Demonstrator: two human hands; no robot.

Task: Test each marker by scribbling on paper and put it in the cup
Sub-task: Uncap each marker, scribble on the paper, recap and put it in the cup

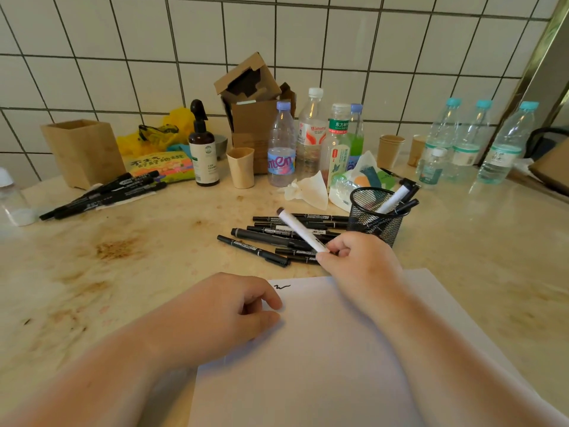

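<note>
Two or three markers are already sitting in the mesh cup (377,212), one white-barrelled, the rest dark. One black scribble (282,286) is showing near the top edge of the paper (323,349), so testing looks barely started. A pile of black markers (277,238) is lying on the counter just left of the cup, untested by my read. Another bunch of black markers (104,194) is lying far left; can't tell if those count.

Right hand (357,260) is pinching a white marker (300,229) at its lower end, dark end angling up-left over the pile. White barrel, looks capped, can't confirm. Left hand (228,312) is resting on the paper's left edge, fingers loosely curled, holding nothing.
</note>
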